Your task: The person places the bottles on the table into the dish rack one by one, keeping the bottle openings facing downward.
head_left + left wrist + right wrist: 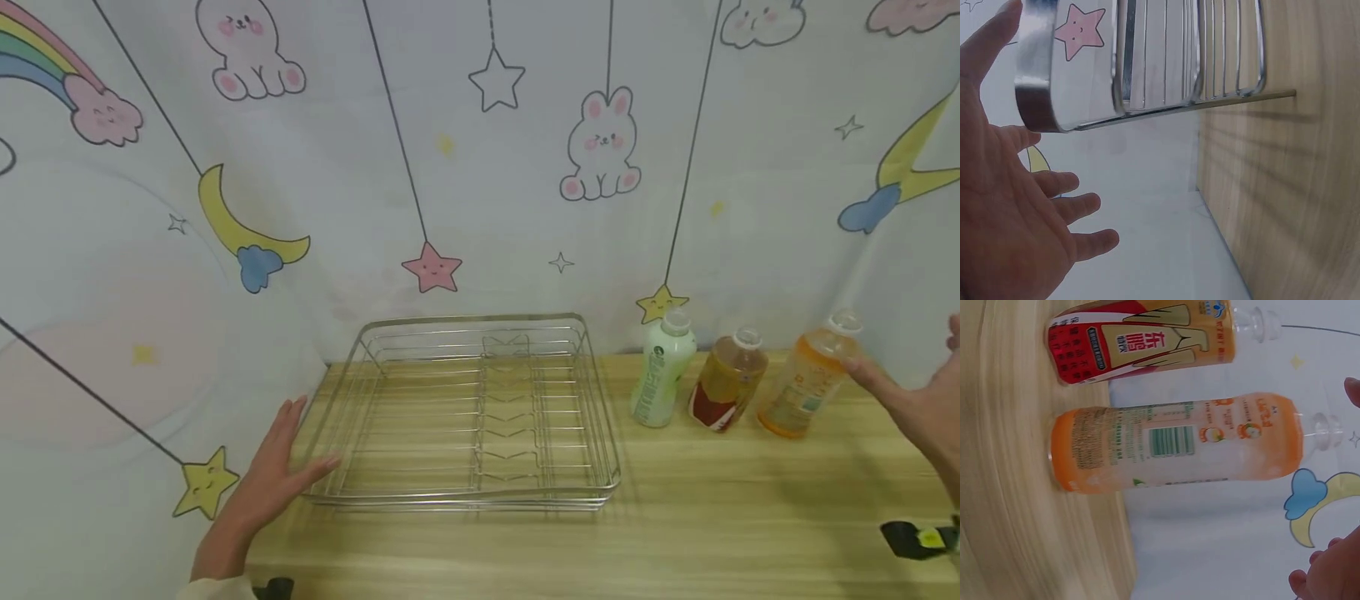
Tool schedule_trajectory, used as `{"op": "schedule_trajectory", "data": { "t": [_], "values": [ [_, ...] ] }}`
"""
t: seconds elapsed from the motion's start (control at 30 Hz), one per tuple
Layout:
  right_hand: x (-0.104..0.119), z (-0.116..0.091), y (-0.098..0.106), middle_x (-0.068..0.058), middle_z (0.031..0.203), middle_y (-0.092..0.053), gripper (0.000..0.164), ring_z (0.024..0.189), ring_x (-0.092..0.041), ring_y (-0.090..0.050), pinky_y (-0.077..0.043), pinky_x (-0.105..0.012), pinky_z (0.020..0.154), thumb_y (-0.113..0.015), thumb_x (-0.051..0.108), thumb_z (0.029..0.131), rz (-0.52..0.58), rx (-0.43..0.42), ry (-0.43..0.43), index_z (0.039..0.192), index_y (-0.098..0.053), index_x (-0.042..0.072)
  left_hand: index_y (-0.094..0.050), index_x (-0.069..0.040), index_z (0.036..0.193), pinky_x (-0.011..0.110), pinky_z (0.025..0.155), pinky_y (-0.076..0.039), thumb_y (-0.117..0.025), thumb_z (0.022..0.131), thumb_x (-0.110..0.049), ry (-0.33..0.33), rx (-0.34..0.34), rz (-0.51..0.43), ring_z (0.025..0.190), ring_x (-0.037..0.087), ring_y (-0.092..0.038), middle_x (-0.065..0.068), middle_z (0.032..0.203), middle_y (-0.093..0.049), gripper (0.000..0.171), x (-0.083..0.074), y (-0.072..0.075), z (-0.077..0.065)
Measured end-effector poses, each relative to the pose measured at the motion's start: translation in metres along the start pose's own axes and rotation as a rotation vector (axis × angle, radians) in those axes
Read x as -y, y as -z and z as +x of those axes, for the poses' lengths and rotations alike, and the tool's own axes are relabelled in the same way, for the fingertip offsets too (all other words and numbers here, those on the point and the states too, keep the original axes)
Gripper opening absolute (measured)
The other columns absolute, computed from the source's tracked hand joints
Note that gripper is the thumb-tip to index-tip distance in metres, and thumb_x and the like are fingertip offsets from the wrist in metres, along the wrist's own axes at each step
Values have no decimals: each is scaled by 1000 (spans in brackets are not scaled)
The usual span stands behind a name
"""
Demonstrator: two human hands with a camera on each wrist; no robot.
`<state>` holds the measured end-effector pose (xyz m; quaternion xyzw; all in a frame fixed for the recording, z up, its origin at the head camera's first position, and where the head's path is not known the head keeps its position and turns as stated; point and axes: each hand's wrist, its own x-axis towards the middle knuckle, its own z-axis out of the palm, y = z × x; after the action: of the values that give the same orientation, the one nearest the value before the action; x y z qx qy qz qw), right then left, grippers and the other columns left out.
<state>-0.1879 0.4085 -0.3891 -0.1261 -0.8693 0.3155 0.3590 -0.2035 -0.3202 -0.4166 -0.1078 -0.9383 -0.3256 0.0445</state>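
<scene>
A metal wire dish rack [450,498] sits on the wooden table. My left hand [273,471] is at its left side, fingers extended and thumb over the near left rim in the head view. In the left wrist view the left hand [1016,206] has spread fingers beside the rack's corner [1035,94]; whether it touches is unclear. My right hand [918,408] is spread beside the orange-labelled bottle [806,383], its thumb near the neck. In the right wrist view that bottle [1179,447] stands apart from the right hand's fingers [1335,569].
A pale green bottle [663,375] and a red and gold bottle [727,383] stand in a row right of the rack, left of the orange one. Behind them hangs a white cloth [510,200] printed with cartoons. The wooden table [697,533] extends in front.
</scene>
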Motion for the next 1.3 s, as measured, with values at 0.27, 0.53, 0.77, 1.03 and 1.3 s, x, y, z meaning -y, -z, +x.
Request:
{"op": "schedule_trajectory", "data": {
  "t": [0.27,0.53,0.77,1.03,1.3],
  "values": [
    [-27,-4,-23,-28,160,-3,102,145,-48,-4,-9,-67,113,-69,33,90,60,148,-122,157,1,2,2,-6,158,78,103,-12,-72,89,-26,-21,17,-119,143,55,-4,30,160,1,103,16,-13,3],
    [-34,-9,-41,-29,160,5,105,147,-45,3,-4,-64,115,-68,32,92,116,259,-187,157,12,10,2,-11,159,77,104,-12,-71,89,-23,-4,34,-162,142,55,-7,28,160,-3,102,18,-19,1],
    [-55,-12,-67,-28,160,1,107,145,-49,-1,-6,-72,109,-72,22,90,207,344,-181,157,11,23,-4,-20,161,82,96,-17,-71,89,-46,-80,52,-171,139,59,-14,27,160,-14,101,22,-22,-4],
    [-104,-17,-94,-38,144,-19,81,134,-62,-16,-19,-78,100,-69,37,92,125,418,-224,149,-14,16,-1,-27,160,85,92,-17,-67,84,-62,-148,100,-274,137,60,-17,27,158,-19,107,30,-23,-4],
    [-70,-19,-82,26,92,-48,48,83,11,-38,-31,-22,69,-79,30,86,78,403,-169,111,-39,42,8,-25,159,38,97,-48,-72,83,7,-92,221,-549,136,54,-23,32,158,-1,115,27,-22,-1]
  ]
}}
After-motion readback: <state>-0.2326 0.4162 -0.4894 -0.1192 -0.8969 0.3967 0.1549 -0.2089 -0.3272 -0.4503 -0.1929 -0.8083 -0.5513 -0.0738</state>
